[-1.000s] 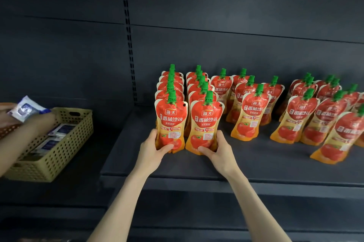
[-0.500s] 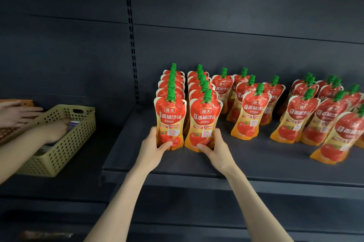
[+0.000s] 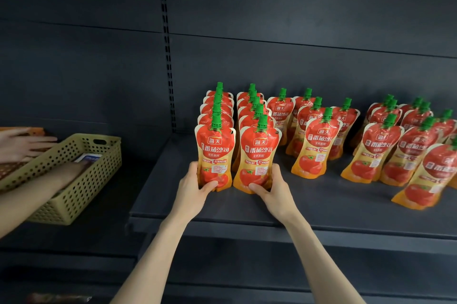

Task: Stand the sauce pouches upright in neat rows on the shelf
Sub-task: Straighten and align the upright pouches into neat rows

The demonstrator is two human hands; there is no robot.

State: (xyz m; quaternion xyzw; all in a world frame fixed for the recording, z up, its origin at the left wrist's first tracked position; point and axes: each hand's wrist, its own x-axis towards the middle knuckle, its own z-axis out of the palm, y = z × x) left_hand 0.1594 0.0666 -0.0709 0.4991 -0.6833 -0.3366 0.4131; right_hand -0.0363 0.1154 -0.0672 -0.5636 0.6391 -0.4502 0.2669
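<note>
Left hand [image 3: 195,188] pinches the front-left pouch [image 3: 214,155], right hand [image 3: 274,188] the front-right pouch [image 3: 257,160], both low on the shelf [image 3: 321,207]; likely soft, slippery film, so gripping near the weighted base seems steadiest.

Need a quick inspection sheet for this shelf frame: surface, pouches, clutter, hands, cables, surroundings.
Surface: dark shelf, front strip bare.
Job's things: two tight rows of sauce pouches at the left, front left pouch and front right pouch upright; middle pouches loosely spaced; right group leaning, uneven.
Clutter: nothing seen on this shelf.
Hands: left hand has a grip on the front left pouch's base; right hand on the front right pouch's base.
Cables: nothing seen.
Surroundings: dark back panel with slotted upright; yellow perforated basket on the next bay, another person's hands working in and beside it.
</note>
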